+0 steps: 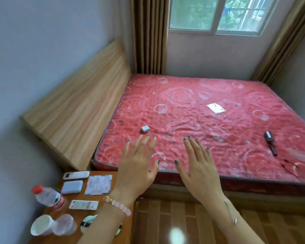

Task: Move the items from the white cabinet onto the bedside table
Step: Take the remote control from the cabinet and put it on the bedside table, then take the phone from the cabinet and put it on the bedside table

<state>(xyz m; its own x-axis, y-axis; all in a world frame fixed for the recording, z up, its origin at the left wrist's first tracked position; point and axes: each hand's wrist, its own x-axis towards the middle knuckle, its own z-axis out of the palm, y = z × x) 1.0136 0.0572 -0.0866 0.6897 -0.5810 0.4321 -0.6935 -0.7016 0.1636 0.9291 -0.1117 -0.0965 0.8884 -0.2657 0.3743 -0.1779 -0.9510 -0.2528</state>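
My left hand (136, 170) and my right hand (199, 169) are both raised with fingers spread and straight, holding nothing, over the near edge of the bed. At lower left the wooden bedside table (67, 213) carries a white remote (76, 175), a pale blue case (71, 187), a printed packet (98, 184), a second flat white remote (83, 205), a water bottle with a red cap (48, 197), a white paper cup (41, 225), a clear plastic cup (65, 224) and a round mirror (88, 222) partly hidden by my left forearm. The white cabinet is out of view.
A bed with a red patterned mattress (201, 111) fills the middle. On it lie a small grey box (145, 128), a white card (216, 108) and a dark brush (270, 142). A wooden headboard (81, 106) stands left. Curtains and a window are behind. Brown floor tiles (183, 222) lie below.
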